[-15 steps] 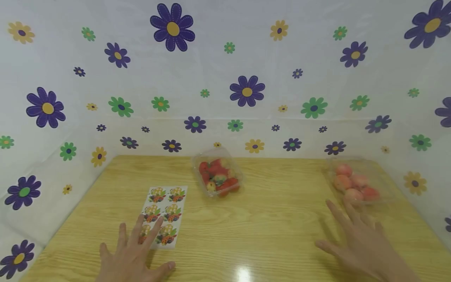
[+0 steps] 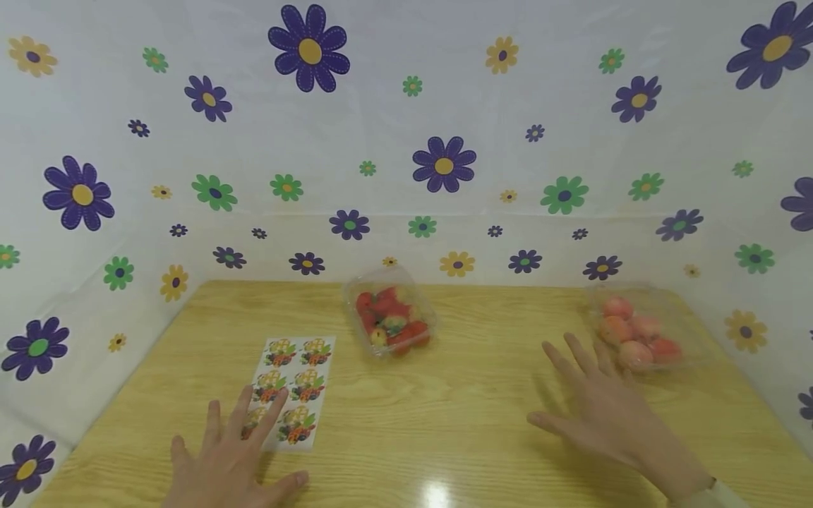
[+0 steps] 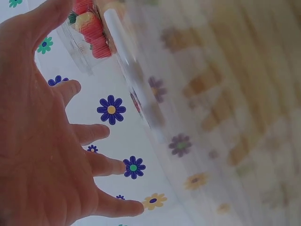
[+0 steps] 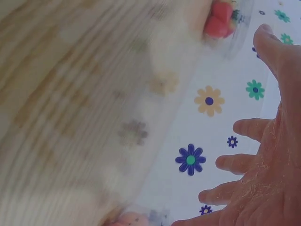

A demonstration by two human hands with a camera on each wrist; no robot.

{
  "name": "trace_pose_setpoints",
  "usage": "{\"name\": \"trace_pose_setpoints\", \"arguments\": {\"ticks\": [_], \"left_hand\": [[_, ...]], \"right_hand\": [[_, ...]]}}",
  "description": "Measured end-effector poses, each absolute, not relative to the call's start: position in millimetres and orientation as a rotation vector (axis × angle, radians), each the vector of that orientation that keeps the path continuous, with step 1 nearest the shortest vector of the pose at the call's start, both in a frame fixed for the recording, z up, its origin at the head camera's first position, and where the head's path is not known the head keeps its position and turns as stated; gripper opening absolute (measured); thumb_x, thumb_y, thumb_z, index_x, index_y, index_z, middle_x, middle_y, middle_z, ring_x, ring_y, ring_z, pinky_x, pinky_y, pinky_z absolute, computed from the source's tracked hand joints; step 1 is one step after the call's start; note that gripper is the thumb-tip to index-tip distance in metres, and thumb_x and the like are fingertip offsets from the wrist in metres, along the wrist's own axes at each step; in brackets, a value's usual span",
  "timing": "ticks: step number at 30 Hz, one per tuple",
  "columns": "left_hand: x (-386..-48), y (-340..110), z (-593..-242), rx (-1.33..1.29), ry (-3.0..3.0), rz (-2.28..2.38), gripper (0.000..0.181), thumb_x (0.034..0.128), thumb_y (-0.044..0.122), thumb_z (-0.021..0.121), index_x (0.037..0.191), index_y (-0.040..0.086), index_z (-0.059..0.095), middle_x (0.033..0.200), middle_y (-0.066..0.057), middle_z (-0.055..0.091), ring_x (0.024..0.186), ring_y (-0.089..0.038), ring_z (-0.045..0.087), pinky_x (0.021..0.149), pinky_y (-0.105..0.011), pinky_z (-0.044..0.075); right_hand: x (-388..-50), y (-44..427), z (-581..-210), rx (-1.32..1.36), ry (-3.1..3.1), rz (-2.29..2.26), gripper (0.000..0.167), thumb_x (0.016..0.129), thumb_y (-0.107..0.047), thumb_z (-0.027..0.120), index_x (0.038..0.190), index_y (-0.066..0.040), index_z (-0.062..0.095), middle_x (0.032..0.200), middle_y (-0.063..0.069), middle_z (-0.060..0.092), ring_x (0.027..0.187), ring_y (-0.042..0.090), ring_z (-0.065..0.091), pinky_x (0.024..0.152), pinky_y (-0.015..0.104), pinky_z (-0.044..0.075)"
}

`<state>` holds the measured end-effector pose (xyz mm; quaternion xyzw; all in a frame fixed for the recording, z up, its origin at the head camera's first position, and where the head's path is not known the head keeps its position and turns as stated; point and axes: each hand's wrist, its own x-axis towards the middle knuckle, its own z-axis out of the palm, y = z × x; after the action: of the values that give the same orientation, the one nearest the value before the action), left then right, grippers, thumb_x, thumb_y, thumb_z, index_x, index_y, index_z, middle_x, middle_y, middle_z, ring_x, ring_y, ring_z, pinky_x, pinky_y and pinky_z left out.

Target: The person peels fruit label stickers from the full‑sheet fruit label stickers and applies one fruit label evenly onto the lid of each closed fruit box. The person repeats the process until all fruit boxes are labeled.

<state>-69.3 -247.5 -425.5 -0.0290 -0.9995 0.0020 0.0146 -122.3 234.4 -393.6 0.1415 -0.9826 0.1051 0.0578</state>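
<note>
My left hand (image 2: 222, 458) is spread with its fingers apart at the near left, over the lower edge of a white sheet (image 2: 322, 395) printed with rows of fruit pictures. Whether it touches the sheet I cannot tell. To the right, my other hand (image 2: 603, 416) hovers with straight, spread fingers, just in front of a clear plastic box (image 2: 689, 346) of pinkish, peach-like fruit (image 2: 616, 329). Both palms hold nothing in the wrist views. A second clear box (image 2: 356, 289) with red, strawberry-like fruit (image 2: 384, 303) stands at the back middle, apart from both hands.
The wood-grain table (image 2: 470, 395) runs back to a white curtain (image 2: 381, 120) with purple, green and yellow flowers, which also encloses both sides. Bare tabletop lies between the hands and between the two boxes.
My right hand has shifted left and slightly away from me, and a sleeve cuff now shows at its wrist. The left hand has hardly moved; sheet and boxes stay put.
</note>
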Motion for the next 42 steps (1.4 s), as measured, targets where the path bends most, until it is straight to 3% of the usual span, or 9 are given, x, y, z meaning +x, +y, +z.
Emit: {"name": "trace_pose_setpoints", "arguments": {"ticks": [9,18,25,42], "left_hand": [[-71,-252,-429,-0.084,-3.11,0.019,0.111,0.0738,0.096,0.048,0.164,0.041,0.012,0.161,-0.025,0.036,0.135,-0.071,0.035,0.087,-0.094,0.027],[-73,-254,-429,-0.146,-3.06,0.042,0.11,0.0742,0.094,0.052,0.163,0.037,0.02,0.159,-0.025,0.041,0.133,-0.068,0.041,0.086,-0.09,0.034],[-74,-257,-428,-0.128,-3.09,0.041,0.111,0.0744,0.095,0.049,0.162,0.032,0.024,0.159,-0.025,0.04,0.134,-0.069,0.039,0.086,-0.091,0.033],[-78,-259,-428,-0.114,-3.128,0.038,0.111,0.0747,0.096,0.048,0.161,0.028,0.028,0.16,-0.026,0.038,0.135,-0.069,0.037,0.086,-0.091,0.032]], "right_hand": [[-143,197,-393,0.499,-3.045,0.407,0.097,0.086,-0.075,0.062,0.163,-0.028,0.028,0.171,0.017,0.02,0.151,0.059,0.018,0.101,0.089,0.025],[-161,162,-395,0.593,-3.034,0.423,0.094,0.087,-0.073,0.063,0.162,-0.026,0.03,0.17,0.017,0.024,0.151,0.058,0.022,0.101,0.086,0.031],[-175,140,-394,0.608,-3.064,0.457,0.095,0.088,-0.074,0.061,0.163,-0.025,0.029,0.171,0.015,0.019,0.153,0.056,0.018,0.104,0.086,0.028],[-209,87,-389,0.635,-2.969,0.505,0.096,0.091,-0.07,0.06,0.164,-0.019,0.025,0.168,0.019,0.026,0.153,0.053,0.022,0.104,0.079,0.038]]}}
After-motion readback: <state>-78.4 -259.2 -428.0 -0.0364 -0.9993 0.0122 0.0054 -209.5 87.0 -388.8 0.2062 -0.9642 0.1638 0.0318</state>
